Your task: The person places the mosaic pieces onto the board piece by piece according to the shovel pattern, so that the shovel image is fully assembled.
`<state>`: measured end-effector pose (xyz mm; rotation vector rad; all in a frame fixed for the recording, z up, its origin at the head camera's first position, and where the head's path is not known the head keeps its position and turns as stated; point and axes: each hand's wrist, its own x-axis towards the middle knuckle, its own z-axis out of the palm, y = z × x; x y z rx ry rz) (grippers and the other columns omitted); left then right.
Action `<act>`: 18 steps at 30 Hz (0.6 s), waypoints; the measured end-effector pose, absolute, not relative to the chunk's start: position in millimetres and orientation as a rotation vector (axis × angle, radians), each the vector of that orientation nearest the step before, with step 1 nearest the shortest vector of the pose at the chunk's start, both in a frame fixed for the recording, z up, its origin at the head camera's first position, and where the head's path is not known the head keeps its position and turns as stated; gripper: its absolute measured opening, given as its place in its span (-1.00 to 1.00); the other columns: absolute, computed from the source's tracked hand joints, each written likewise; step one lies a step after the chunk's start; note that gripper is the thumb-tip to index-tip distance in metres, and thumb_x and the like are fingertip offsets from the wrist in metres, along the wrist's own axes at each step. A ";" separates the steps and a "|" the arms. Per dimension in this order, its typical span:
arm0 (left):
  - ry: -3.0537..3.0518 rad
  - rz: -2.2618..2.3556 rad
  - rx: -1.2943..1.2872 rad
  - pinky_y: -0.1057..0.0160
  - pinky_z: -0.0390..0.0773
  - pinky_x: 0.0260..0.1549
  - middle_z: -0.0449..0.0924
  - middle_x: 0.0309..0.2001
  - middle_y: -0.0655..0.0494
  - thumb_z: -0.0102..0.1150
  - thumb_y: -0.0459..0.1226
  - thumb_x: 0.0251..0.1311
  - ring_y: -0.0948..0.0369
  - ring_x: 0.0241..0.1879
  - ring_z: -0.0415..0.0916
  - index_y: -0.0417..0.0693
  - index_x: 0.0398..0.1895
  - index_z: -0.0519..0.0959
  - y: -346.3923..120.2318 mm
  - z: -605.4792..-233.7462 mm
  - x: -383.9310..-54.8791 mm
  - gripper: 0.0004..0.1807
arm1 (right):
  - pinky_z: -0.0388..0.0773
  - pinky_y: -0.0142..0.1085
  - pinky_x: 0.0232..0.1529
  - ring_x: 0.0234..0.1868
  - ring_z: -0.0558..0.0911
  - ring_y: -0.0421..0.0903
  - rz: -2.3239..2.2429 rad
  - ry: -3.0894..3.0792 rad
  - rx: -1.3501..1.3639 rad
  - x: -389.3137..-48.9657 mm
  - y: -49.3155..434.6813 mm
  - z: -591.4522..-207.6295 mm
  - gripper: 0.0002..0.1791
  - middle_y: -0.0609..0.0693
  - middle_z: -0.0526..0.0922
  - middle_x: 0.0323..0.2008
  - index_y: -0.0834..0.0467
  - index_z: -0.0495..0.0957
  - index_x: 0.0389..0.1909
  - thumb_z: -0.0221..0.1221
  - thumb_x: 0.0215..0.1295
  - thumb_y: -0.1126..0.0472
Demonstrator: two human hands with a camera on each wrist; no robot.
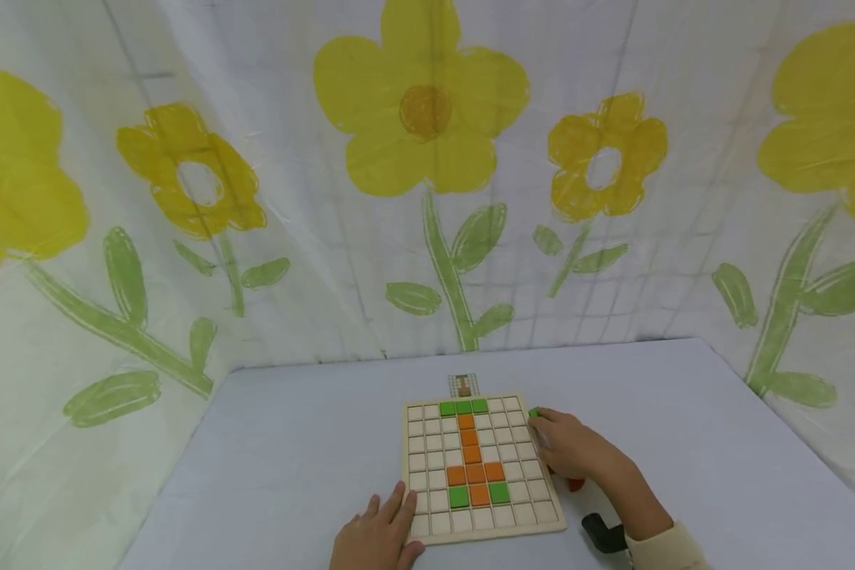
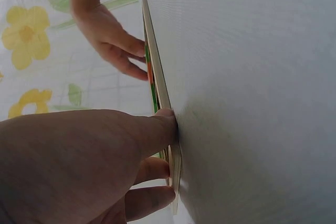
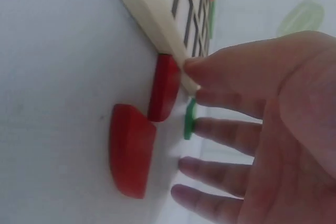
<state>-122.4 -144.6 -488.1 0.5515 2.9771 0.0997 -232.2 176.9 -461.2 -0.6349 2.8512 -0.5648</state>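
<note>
A square wooden grid board (image 1: pixel 559 514) lies on the white table, its pale cells partly filled with orange tiles (image 1: pixel 475 473) and green tiles (image 1: pixel 464 408). My left hand (image 1: pixel 378 530) rests at its near left corner. There the thumb touches the rim and the other fingers lie along the left edge, nearly straight. Beside the right edge is my right hand (image 1: pixel 573 447), fingers extended and spread in the right wrist view. A loose green tile (image 3: pixel 190 119) sits at its fingertips. Close by, two red blocks (image 3: pixel 134 150) with a rounded side lie next to the rim.
A small printed card (image 1: pixel 463 385) with a coloured grid picture lies just beyond the board's far edge. Behind the table (image 1: pixel 292 427) hangs a white curtain (image 1: pixel 356 261) painted with yellow flowers. A black wrist device (image 1: pixel 602 534) is on the right forearm.
</note>
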 end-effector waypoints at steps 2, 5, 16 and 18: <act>2.974 0.094 0.551 -0.13 0.64 -0.20 0.48 0.31 -0.04 0.07 0.21 0.33 -0.21 0.07 0.58 -0.06 0.35 0.49 -144.6 -487.3 -122.2 -0.29 | 0.42 0.17 0.18 0.28 0.42 0.35 -0.551 2.861 -0.649 -232.4 178.0 -460.9 -0.54 0.37 0.41 0.29 0.37 0.49 0.24 0.24 0.37 0.31; 2.989 0.100 0.560 -0.13 0.64 -0.20 0.49 0.31 -0.05 0.09 0.20 0.33 -0.21 0.06 0.58 -0.07 0.35 0.50 -144.6 -486.7 -121.9 -0.30 | 0.54 0.07 0.05 0.11 0.57 0.24 -0.503 2.924 -0.666 -232.9 178.5 -459.2 -0.61 0.23 0.56 0.12 0.32 0.56 0.15 0.27 0.32 0.34; 3.022 0.107 0.565 -0.13 0.64 -0.24 0.51 0.29 -0.06 0.16 0.18 0.28 -0.21 0.04 0.59 -0.07 0.33 0.51 -144.3 -484.8 -119.5 -0.30 | 0.37 -0.18 -0.40 -0.45 0.37 -0.10 -0.542 2.882 -0.414 -228.5 195.9 -451.6 -0.49 -0.05 0.46 -0.47 0.23 0.55 0.22 0.23 0.20 0.44; 3.017 0.102 0.557 -0.14 0.64 -0.24 0.50 0.29 -0.05 0.16 0.18 0.28 -0.21 0.05 0.59 -0.06 0.33 0.51 -144.1 -485.1 -119.4 -0.30 | 0.39 -0.18 -0.37 -0.42 0.38 -0.10 -0.511 2.896 -0.415 -230.1 196.1 -455.1 -0.47 -0.05 0.49 -0.41 0.22 0.53 0.25 0.25 0.22 0.40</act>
